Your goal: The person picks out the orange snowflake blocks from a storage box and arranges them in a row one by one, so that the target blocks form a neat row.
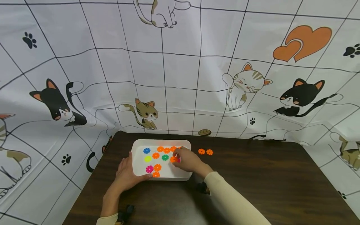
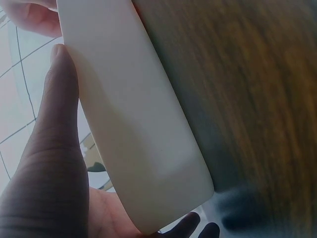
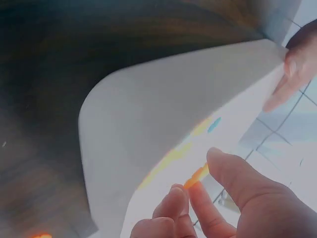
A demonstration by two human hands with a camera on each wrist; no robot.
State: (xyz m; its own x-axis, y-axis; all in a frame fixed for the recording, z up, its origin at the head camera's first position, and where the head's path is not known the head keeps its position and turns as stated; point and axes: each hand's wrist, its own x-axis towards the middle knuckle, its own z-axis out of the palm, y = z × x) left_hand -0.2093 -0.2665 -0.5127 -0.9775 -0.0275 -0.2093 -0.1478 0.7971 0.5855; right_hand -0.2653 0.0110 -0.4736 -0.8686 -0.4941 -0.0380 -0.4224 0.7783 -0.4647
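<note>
White tray [image 1: 175, 179] on dark table [image 1: 253, 181] is gripped at its left side and near rim by the left hand [image 1: 125, 173]; an orange disc [image 3: 197, 175] is pinched over its right half by the right hand [image 1: 189, 159]. Neighbouring discs [image 1: 165, 157] could be knocked askew if brushed by that hand. The thumb-and-finger pinch is shown plainly only in the right wrist view; the disc layout, only from the head.

No readable text, labels, brands or numbers
</note>
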